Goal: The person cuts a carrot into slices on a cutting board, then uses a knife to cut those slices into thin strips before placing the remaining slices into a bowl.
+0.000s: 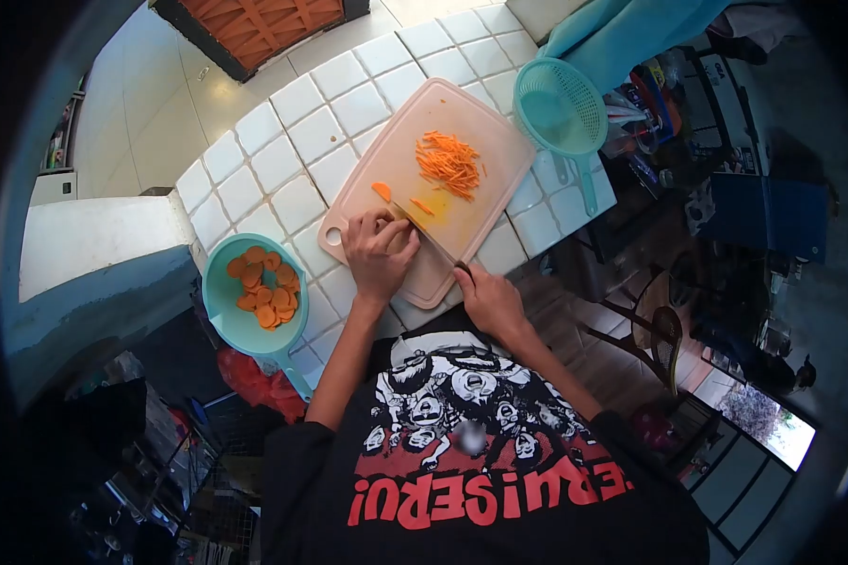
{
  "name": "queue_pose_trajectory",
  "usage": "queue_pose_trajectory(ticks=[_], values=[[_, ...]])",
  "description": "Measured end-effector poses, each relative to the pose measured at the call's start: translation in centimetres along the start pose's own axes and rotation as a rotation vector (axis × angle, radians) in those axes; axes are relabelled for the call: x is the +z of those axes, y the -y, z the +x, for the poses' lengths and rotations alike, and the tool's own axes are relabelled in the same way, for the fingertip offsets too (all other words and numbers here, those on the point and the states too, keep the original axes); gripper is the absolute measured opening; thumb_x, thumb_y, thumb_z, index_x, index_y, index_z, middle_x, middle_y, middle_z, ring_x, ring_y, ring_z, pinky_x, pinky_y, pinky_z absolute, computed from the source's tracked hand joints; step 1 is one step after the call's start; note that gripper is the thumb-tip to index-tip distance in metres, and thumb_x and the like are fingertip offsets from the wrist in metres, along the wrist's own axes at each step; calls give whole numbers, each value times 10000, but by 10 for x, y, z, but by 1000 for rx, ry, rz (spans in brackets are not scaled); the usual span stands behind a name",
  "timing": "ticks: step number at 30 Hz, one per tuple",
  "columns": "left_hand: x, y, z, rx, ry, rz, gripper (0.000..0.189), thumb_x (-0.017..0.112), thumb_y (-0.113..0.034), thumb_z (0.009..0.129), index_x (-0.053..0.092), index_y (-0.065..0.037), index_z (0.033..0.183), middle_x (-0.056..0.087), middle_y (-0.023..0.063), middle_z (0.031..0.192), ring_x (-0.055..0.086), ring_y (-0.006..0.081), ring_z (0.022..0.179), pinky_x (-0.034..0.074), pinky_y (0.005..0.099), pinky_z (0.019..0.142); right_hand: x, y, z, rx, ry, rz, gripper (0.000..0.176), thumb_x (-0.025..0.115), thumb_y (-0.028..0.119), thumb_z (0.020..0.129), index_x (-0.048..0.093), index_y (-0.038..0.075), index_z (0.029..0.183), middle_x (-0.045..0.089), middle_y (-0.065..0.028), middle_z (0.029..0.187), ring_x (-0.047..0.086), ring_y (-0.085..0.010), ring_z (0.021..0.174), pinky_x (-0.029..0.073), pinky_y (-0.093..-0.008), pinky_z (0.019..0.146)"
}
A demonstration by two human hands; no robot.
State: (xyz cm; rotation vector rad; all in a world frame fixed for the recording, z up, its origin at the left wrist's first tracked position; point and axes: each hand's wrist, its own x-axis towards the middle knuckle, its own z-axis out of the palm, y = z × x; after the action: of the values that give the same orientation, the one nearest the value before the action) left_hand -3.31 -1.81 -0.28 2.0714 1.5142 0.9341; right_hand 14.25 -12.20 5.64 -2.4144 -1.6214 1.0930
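Note:
On the pink cutting board, my left hand has its fingers curled down beside the knife blade, pressing on something hidden beneath them. My right hand is wrapped round the dark handle of the knife, whose blade points up and left across the board. An orange carrot slice lies above my left fingertips, and a few cut strips rest just past the blade. Farther up the board is a pile of thin carrot strips.
A teal strainer with round carrot slices stands at the left of the white tiled counter. Another teal strainer sits at the right edge. A chair stands beyond the counter at right.

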Motion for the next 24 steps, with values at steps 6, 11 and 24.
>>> queue_pose_trajectory(ticks=[6,11,24], values=[[2,1,-2,10,-13,22,169,826,-222,742,787,-133,880,624,12,973,567,212,966,410,384,883,-15,-10,-5,-8,44,-5,472,454,489,1053,652,62,1024,696,-288,844,670,-510,867,506,-623,776],[5,-3,-3,-24,-19,13,174,821,-247,751,790,-150,892,621,7,964,561,215,991,397,386,871,-15,-42,4,39,35,76,490,471,508,1042,659,61,971,694,-280,878,649,-515,901,494,-607,778],[27,-34,-8,-184,-158,107,157,807,-243,764,779,-140,880,629,12,989,568,220,991,396,391,860,-52,-50,55,-246,185,171,465,487,451,1054,631,20,955,663,-280,875,623,-508,895,462,-563,747]])
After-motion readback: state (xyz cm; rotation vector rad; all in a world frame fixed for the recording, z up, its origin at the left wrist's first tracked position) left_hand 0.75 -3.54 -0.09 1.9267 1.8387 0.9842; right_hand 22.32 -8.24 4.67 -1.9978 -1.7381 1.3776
